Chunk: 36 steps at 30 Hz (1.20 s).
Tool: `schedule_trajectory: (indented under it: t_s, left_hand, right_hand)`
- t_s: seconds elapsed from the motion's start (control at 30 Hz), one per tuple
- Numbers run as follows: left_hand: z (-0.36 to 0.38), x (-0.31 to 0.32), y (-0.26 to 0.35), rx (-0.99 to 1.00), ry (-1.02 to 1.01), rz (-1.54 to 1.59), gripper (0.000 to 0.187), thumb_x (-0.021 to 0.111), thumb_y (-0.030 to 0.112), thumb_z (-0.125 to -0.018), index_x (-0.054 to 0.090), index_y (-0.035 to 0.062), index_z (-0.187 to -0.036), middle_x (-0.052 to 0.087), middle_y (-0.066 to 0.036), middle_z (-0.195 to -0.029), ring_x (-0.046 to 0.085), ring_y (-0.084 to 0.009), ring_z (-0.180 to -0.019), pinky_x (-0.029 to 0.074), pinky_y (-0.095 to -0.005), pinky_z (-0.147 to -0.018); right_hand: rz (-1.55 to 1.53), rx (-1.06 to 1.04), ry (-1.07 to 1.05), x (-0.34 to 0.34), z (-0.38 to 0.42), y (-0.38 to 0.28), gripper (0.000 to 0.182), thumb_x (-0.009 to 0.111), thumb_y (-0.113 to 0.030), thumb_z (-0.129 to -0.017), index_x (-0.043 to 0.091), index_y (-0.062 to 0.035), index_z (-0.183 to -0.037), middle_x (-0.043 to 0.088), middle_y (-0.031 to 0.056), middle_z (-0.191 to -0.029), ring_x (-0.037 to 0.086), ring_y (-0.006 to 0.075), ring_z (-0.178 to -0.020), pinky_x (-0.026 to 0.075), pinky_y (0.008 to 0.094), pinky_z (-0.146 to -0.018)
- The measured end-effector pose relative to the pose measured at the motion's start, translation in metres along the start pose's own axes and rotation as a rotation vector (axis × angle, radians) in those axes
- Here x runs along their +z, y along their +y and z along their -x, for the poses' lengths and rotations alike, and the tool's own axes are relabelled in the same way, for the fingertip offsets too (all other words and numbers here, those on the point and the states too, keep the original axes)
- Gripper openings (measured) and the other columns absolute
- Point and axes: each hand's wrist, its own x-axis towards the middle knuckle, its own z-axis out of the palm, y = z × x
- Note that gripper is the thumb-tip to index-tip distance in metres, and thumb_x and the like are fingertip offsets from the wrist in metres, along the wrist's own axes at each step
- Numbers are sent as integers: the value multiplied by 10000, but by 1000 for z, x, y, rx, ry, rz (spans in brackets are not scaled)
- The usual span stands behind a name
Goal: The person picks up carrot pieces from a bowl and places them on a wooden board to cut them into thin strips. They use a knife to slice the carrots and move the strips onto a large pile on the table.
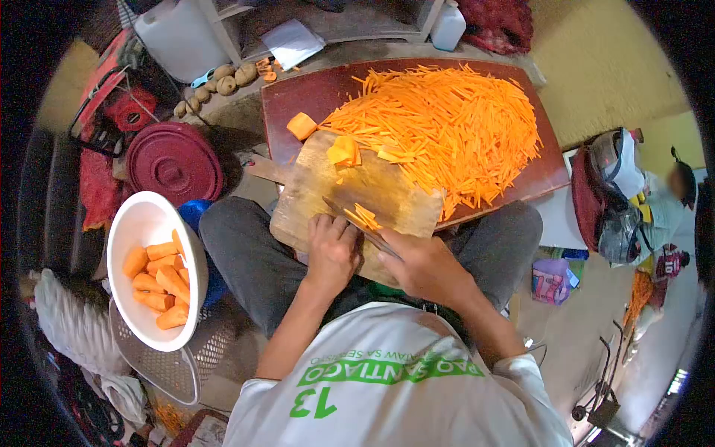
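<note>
My right hand is closed around the handle of a knife, its blade lying across the wooden cutting board. Close beside the blade, my left hand presses curled fingers onto the board; whatever is beneath them is hidden. A few cut carrot sticks lie along the far side of the blade. Farther up the board sit some carrot slices, and a peeled carrot chunk rests just off its corner. Beyond the board, a large heap of carrot strips covers much of a dark red tabletop.
At my left, a white basin holds several peeled carrot pieces. Behind it is a round maroon lid. Potatoes lie near a white jug. Bags and a purple pouch are on the right.
</note>
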Motion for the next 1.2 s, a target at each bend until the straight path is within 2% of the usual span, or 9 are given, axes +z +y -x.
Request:
schedule_trajectory:
  t_s: [0.17,0.27,0.37,0.47,0.57,0.77,0.87,0.97,1.2]
  left_hand:
    - [3,3,1,-15,6,39,362,800,35,-634,740,18,-990,632,-130,-1003,571,-370,-970,447,-500,-925]
    - [3,4,0,5,4,11,374,798,36,-630,736,17,-999,635,-131,-1013,568,-368,-981,445,-497,-917]
    - [2,1,1,-4,-10,12,379,795,40,-631,733,12,-1004,640,-134,-1025,569,-366,-991,446,-504,-930]
    - [0,-3,4,7,20,0,358,793,45,-645,732,6,-996,643,-135,-1025,571,-363,-990,447,-504,-941]
    - [-1,-3,3,14,19,20,331,790,48,-673,737,5,-997,647,-132,-1023,576,-362,-972,449,-504,-952]
    - [0,-1,2,8,19,-34,341,790,53,-670,745,12,-1006,633,-129,-1006,575,-358,-976,452,-504,-966]
    - [7,-3,0,-55,-85,28,489,810,75,-611,729,-3,-1088,641,-175,-1194,565,-437,-1149,441,-559,-1045]
    - [-2,-9,4,4,-6,-9,351,794,64,-641,738,17,-985,617,-126,-984,576,-353,-976,456,-491,-960]
    - [0,-3,0,-5,-6,-3,361,794,62,-618,737,13,-972,615,-133,-1002,568,-358,-975,456,-493,-954]
  right_hand:
    - [-35,126,-77,-7,16,-9,353,674,-175,-992,600,0,-1290,704,278,-960,704,484,-916,573,540,-775]
    - [21,10,3,12,2,6,360,648,-174,-1008,594,-34,-1335,704,282,-995,707,486,-939,577,539,-791]
    - [41,-94,51,13,-6,8,322,578,-234,-1072,547,-57,-1339,738,277,-998,741,476,-891,583,597,-724]
    - [-38,72,-49,-5,6,-10,362,649,-149,-996,585,-17,-1327,708,279,-981,705,495,-927,569,553,-781]
    - [-45,165,-105,-5,16,-11,364,642,-150,-999,584,-13,-1332,707,281,-987,701,498,-945,566,549,-792]
    - [-55,-19,72,9,-2,2,336,630,-151,-1006,585,-32,-1318,700,282,-982,700,499,-935,564,550,-788]
    - [-10,35,-72,-2,10,-2,391,608,-224,-1051,525,-11,-1368,731,307,-1008,722,515,-915,580,608,-782]
    - [-58,125,-127,-5,11,-10,403,624,-237,-1045,526,-7,-1362,727,304,-993,720,515,-905,578,608,-782]
    - [-20,-8,61,9,-10,0,305,601,-197,-1034,601,-31,-1291,701,290,-995,692,506,-965,556,544,-824]
